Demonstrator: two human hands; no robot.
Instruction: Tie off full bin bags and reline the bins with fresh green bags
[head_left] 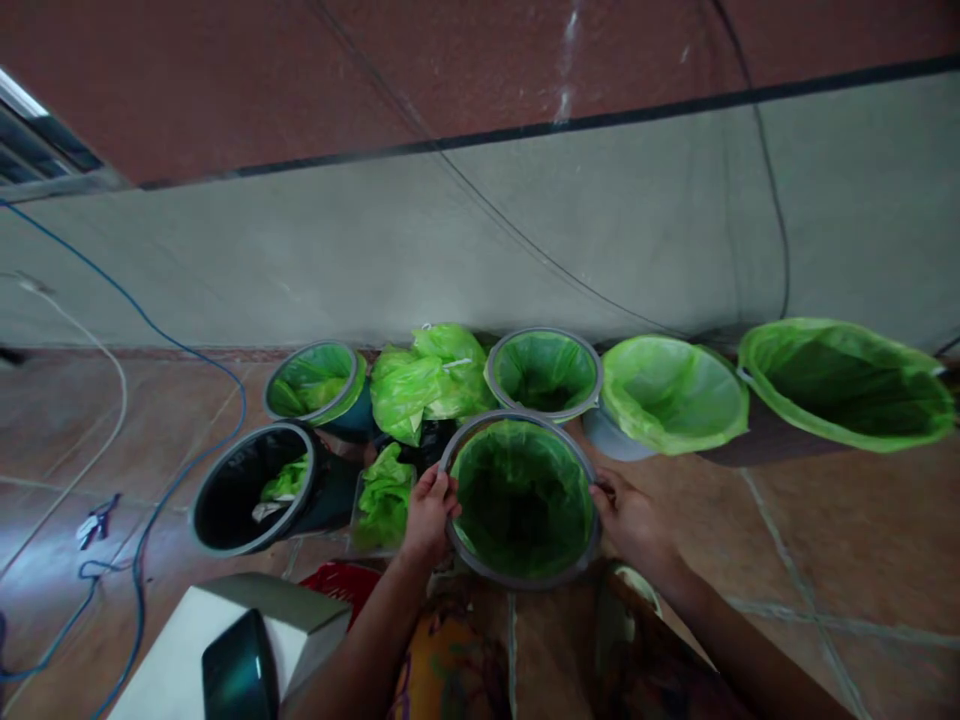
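Your left hand (pixel 429 515) and right hand (pixel 628 520) sit on opposite sides of the lined bin (pixel 521 500), fingers curled over its grey rim ring (pixel 457 452) — both hands closed on the ring, not spread. The bin stands on the tiled floor (pixel 810 540) just in front of you, its green liner (pixel 525 490) tucked under the ring and hanging into the dark inside.

Handling, by judgement: a small plastic bin, likely light and stiff at the rim, so the two-sided hold on the ring is the sound one. The liner is thin film — soft, slippery, easy to tear or drag loose if your fingers pinch it rather than the ring.

Around it: a row of lined bins against the wall (pixel 525 250), one (pixel 545 372) just behind yours; a bunched green bag (pixel 427 385) to the left; a dark unlined bin (pixel 251 490) tipped toward you; a blue cable (pixel 161 470) trailing across the floor.
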